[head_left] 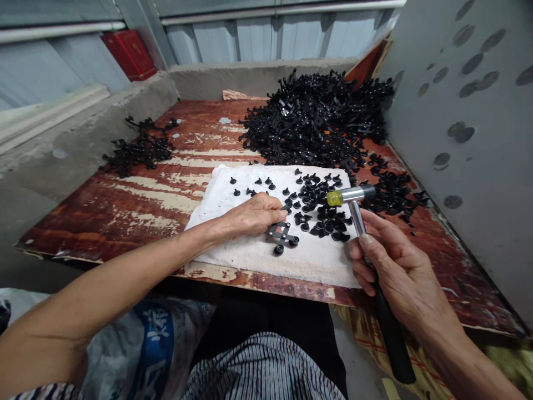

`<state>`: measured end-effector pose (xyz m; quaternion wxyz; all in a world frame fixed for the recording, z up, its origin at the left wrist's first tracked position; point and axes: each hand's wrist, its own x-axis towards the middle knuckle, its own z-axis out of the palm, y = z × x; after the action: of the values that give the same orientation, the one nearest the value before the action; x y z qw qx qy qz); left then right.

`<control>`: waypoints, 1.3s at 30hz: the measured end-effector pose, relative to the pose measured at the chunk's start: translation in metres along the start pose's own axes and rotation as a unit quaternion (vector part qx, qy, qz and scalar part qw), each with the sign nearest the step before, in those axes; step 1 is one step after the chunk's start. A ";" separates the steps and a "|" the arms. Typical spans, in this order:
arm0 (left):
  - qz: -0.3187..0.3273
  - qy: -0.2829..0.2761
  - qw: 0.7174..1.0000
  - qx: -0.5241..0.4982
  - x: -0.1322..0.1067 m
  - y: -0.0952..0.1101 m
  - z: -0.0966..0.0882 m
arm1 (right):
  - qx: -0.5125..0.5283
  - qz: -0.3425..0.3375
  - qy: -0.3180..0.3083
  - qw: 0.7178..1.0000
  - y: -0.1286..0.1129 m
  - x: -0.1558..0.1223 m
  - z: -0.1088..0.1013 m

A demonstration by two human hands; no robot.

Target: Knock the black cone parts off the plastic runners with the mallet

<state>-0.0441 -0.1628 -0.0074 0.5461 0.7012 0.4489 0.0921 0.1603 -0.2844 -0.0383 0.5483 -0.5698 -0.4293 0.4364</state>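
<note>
My right hand is wrapped round the handle of a mallet with a yellow face on one end and a black one on the other. The mallet's head is raised above the right edge of a white cloth. On that cloth, my left hand pinches the far end of a black scissor-style linkage with shiny rivets and round knobs at its near ends. Its far end is partly hidden by my fingers. Many small black stemmed knobs stand or lie beyond and to the right of it.
A large heap of black linkage parts covers the back right of the worn red board. A smaller pile lies at the left. A spotted grey panel rises on the right; a concrete ledge borders the left.
</note>
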 end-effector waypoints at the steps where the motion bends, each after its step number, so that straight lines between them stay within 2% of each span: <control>1: -0.002 -0.001 1.000 0.002 0.000 0.000 0.000 | -0.001 0.000 -0.001 1.000 0.000 0.000 0.000; 20: -0.007 0.008 1.000 0.002 0.001 -0.001 0.000 | 0.014 0.019 0.008 1.000 -0.002 -0.001 0.000; 27: 0.009 0.001 1.000 0.020 0.000 -0.001 0.000 | 0.016 0.015 0.011 1.000 0.000 -0.001 -0.001; 39: -0.011 0.018 1.000 0.011 0.001 -0.001 0.000 | 0.029 0.027 0.010 0.999 -0.004 -0.001 0.002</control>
<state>-0.0438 -0.1621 -0.0085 0.5312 0.7003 0.4676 0.0934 0.1584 -0.2852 -0.0340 0.5568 -0.5694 -0.3959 0.4572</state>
